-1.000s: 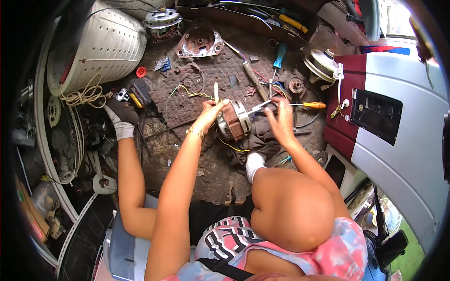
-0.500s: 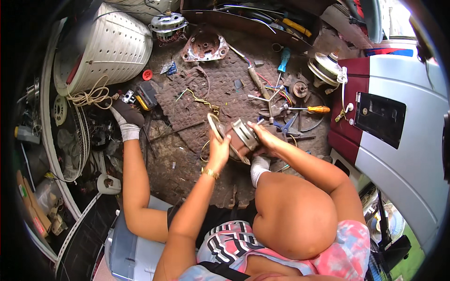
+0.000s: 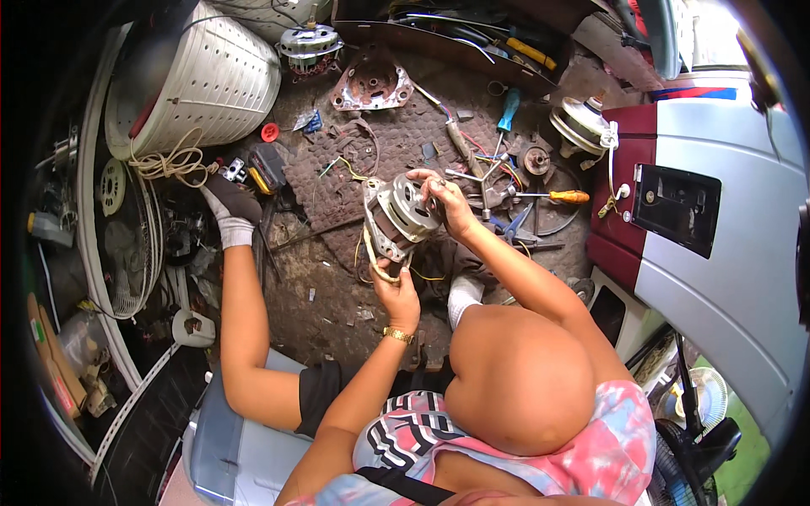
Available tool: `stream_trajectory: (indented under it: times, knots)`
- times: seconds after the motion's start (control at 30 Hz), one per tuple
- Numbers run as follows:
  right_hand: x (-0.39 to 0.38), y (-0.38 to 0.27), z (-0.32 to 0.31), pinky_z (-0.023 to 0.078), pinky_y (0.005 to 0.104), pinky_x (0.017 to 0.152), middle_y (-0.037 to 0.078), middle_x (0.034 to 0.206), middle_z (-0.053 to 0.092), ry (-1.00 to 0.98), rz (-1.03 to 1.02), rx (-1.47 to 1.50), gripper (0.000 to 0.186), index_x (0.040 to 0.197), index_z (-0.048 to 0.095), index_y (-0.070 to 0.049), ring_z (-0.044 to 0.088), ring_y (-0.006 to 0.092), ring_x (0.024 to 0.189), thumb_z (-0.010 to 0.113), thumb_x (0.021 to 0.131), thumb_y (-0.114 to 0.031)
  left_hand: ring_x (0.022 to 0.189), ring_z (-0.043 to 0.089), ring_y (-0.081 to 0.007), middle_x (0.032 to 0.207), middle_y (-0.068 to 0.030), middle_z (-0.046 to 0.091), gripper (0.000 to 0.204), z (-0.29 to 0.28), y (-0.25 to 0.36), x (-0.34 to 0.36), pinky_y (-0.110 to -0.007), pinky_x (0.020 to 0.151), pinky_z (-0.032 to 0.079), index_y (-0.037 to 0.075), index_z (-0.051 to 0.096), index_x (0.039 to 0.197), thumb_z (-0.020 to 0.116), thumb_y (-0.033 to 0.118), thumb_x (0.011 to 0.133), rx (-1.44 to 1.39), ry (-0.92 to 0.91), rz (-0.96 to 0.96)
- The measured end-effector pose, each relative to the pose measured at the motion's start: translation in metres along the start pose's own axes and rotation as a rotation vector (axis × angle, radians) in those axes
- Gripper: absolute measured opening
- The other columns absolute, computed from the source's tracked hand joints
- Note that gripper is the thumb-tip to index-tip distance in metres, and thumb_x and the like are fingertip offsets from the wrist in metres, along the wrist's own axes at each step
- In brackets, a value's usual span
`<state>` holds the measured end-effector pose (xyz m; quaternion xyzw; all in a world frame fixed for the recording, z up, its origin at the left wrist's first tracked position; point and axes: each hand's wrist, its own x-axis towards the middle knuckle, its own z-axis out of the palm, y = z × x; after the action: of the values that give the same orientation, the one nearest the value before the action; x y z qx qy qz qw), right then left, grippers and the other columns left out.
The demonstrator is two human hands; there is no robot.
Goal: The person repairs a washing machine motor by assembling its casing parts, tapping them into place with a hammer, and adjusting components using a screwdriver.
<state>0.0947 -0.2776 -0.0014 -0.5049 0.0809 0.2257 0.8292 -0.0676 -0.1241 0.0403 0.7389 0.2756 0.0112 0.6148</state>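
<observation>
Electric motor (image 3: 398,221), a grey ribbed housing with copper windings and loose yellow wires, sits lifted over the dirty floor mat (image 3: 337,173) at mid-frame, held between both hands. From the head view, the left hand (image 3: 398,297) grips it from below, fingers curled around the lower rim and the yellow wire loop. The right hand (image 3: 447,202) lies on the upper end, fingers bent and pressed against the housing near the shaft.

Labels and packages: a red and white washing machine top (image 3: 717,219) fills the right side, with a dark rectangular control panel (image 3: 675,207) set in it. A flat cardboard box (image 3: 51,363) lies at the far left edge.

Containers: a white perforated washer drum (image 3: 202,80) lies on its side at upper left, a coil of pale rope (image 3: 173,160) against its mouth. A long dark tool tray (image 3: 456,38) along the top holds a yellow-handled tool and cables.

Around the motor: a blue-handled screwdriver (image 3: 509,108), an orange-handled screwdriver (image 3: 557,196), pliers (image 3: 460,143), a rusty bracket plate (image 3: 371,84) and a second motor (image 3: 310,42). The person's socked foot (image 3: 229,211) rests left of the mat. Bare floor shows just below the motor; elsewhere parts crowd every edge.
</observation>
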Motion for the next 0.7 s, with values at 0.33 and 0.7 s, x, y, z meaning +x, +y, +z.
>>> stream_trajectory:
  times: [0.33,0.7]
  knots:
    - [0.005,0.036,0.001,0.042,0.0358,0.103,0.013,0.137,0.051,0.046,-0.249,-0.255,0.029,0.083,0.067,-0.003,0.051,0.0231,0.123,0.067,0.094,-0.029,0.134,0.050,-0.0339,0.147,-0.0179,0.043,0.067,-0.057,-0.069,0.014,-0.057,0.101,0.054,0.008,0.030,0.154,0.067,0.018,0.098,-0.384,0.139,-0.946]
    - [-0.036,0.040,0.036,0.038,0.0462,0.113,0.020,0.136,0.062,0.128,-0.397,-0.489,0.020,0.093,0.058,-0.003,0.053,0.0363,0.131,0.069,0.090,-0.019,0.097,0.068,-0.0359,0.100,-0.0135,0.068,0.015,-0.050,0.013,0.198,-0.044,0.086,0.053,0.007,0.074,0.105,0.069,0.006,0.091,0.657,-0.151,0.529]
